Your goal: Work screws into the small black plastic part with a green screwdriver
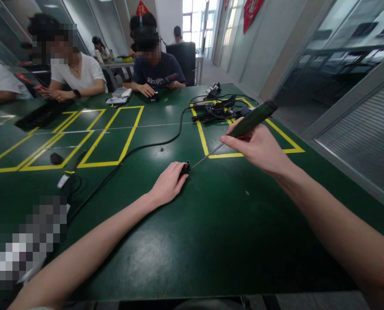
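Near the middle of the green table (166,241), my left hand (168,184) holds a small black part (184,168) between thumb and fingers, down at the tabletop. A short metal-looking cylinder stands up from the part. My right hand (259,146) is closed around the dark green handle of a screwdriver (251,119), raised above the table. Its thin shaft slants down to the left, and the tip is at the right side of the black part. Whether the tip sits in the part or only beside it, I cannot tell.
A black cable (140,147) crosses the table left of my hands. Black parts and cables (216,110) lie in a yellow-taped area at the back right. A small black piece (56,159) lies left. Several people sit across the table, one (159,69) holding a dark tool.
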`<state>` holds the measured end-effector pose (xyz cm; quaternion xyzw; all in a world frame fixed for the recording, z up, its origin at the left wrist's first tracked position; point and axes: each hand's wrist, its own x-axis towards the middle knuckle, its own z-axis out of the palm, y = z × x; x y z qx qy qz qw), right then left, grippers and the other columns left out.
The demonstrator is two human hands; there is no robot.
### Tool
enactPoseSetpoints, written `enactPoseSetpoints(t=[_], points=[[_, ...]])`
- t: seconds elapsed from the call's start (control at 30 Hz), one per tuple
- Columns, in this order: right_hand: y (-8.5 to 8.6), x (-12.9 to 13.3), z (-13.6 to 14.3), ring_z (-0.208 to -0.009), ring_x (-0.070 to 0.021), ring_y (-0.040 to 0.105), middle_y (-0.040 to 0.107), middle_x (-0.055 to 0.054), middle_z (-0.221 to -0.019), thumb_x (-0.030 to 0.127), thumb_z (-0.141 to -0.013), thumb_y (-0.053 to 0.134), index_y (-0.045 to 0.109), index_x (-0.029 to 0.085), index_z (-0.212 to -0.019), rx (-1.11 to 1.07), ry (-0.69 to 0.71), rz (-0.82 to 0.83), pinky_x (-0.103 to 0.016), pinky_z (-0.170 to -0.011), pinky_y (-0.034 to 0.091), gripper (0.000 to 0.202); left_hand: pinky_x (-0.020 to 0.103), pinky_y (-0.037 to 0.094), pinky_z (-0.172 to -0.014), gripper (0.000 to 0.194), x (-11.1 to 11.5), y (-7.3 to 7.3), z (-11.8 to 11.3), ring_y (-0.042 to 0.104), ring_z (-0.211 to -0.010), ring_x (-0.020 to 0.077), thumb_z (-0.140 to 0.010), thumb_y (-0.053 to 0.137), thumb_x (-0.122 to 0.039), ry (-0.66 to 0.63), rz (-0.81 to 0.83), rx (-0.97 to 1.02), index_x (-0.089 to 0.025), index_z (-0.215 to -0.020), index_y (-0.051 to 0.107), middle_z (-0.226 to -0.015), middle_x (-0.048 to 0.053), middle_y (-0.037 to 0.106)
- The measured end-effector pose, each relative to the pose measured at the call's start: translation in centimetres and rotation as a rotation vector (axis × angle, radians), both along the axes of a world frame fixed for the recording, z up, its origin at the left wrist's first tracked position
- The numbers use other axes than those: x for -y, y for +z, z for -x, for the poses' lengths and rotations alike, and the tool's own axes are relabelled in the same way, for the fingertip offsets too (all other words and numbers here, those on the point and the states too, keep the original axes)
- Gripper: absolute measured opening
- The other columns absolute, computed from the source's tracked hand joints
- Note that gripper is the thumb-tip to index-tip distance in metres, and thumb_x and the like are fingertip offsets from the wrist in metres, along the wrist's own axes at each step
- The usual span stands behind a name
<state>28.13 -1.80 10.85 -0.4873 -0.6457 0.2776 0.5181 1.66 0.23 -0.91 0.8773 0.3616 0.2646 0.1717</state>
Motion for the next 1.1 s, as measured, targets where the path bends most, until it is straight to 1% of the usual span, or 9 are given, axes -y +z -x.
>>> enactPoseSetpoints(t=[0.1,0.2,0.37,0.43,0.6,0.73,0.83,0.97,1.1], points=[[0.3,0.2,-0.2,-0.066,-0.0113,0.055,0.064,0.000,-0.074,0.046,-0.061,0.095,0.069,0.019,-0.078,-0.078,0.068,0.077,-0.027,-0.059,0.046,0.042,0.048,0.057,-0.102,0.026,-0.1,-0.1,0.0,0.064,-0.111,0.0297,-0.107,0.048,-0.028,0.008,-0.008,-0.002,-0.016,-0.127,0.058,-0.122,0.017,0.067],[0.4,0.4,0.0,-0.057,-0.0078,0.047,0.057,0.003,-0.065,0.039,-0.063,0.092,0.068,0.019,-0.072,-0.174,0.161,0.131,-0.025,-0.052,0.035,0.032,0.049,0.057,-0.102,0.027,-0.2,-0.1,0.0,0.063,-0.111,0.0299,-0.107,0.046,-0.028,0.003,-0.009,-0.005,-0.015,-0.128,0.057,-0.122,0.017,0.066],[0.1,0.3,0.5,-0.052,-0.0068,0.043,0.061,-0.002,-0.070,0.071,-0.080,0.074,0.064,0.018,-0.068,-0.286,0.183,0.116,-0.027,-0.047,0.033,0.055,0.050,0.055,-0.105,0.030,-0.1,0.1,-0.1,0.061,-0.115,0.0303,-0.106,0.045,-0.026,-0.005,-0.012,0.006,-0.017,-0.132,0.056,-0.125,0.017,0.065],[-0.1,0.1,0.5,-0.051,-0.0057,0.040,0.060,-0.002,-0.071,0.073,-0.083,0.071,0.064,0.019,-0.072,-0.261,0.158,0.085,-0.026,-0.045,0.032,0.056,0.051,0.055,-0.105,0.031,0.0,0.1,-0.1,0.061,-0.116,0.0303,-0.106,0.044,-0.027,-0.013,-0.007,0.010,-0.017,-0.133,0.056,-0.126,0.017,0.065],[-0.2,-0.2,-0.1,-0.045,-0.0069,0.044,0.046,0.008,-0.061,0.048,-0.083,0.082,0.055,0.023,-0.091,-0.209,0.084,0.029,-0.024,-0.042,0.032,0.037,0.051,0.055,-0.107,0.032,0.1,0.2,-0.1,0.062,-0.117,0.0303,-0.105,0.046,-0.026,-0.014,0.010,0.043,-0.017,-0.134,0.057,-0.127,0.017,0.065],[0.5,0.1,-0.7,-0.054,-0.0140,0.062,0.060,0.005,-0.064,0.036,-0.077,0.089,0.052,0.025,-0.093,-0.147,0.051,-0.005,-0.029,-0.051,0.049,0.041,0.051,0.055,-0.107,0.032,0.0,0.2,-0.1,0.063,-0.117,0.0300,-0.104,0.048,-0.025,-0.011,0.020,0.061,-0.018,-0.134,0.058,-0.125,0.016,0.066],[0.7,0.1,-0.9,-0.056,-0.0167,0.065,0.063,0.002,-0.064,0.048,-0.071,0.092,0.057,0.024,-0.086,-0.146,0.037,0.003,-0.031,-0.052,0.052,0.045,0.050,0.056,-0.106,0.033,0.0,0.1,-0.1,0.063,-0.117,0.0301,-0.104,0.048,-0.026,-0.007,0.024,0.065,-0.016,-0.133,0.058,-0.125,0.017,0.066],[0.4,-0.3,-0.7,-0.041,-0.0082,0.040,0.042,0.005,-0.049,0.085,-0.078,0.069,0.057,0.022,-0.073,-0.190,0.005,-0.034,-0.026,-0.040,0.032,0.064,0.051,0.055,-0.107,0.034,-0.1,0.1,0.0,0.063,-0.118,0.0303,-0.103,0.049,-0.025,-0.001,0.033,0.065,-0.016,-0.134,0.059,-0.126,0.017,0.066],[0.3,-0.5,-0.8,-0.041,-0.0068,0.034,0.036,0.008,-0.050,0.078,-0.076,0.076,0.056,0.024,-0.079,-0.198,-0.004,-0.052,-0.026,-0.039,0.025,0.058,0.051,0.054,-0.108,0.035,-0.1,0.2,0.0,0.063,-0.119,0.0302,-0.103,0.049,-0.025,0.005,0.048,0.070,-0.017,-0.135,0.060,-0.127,0.016,0.066]])
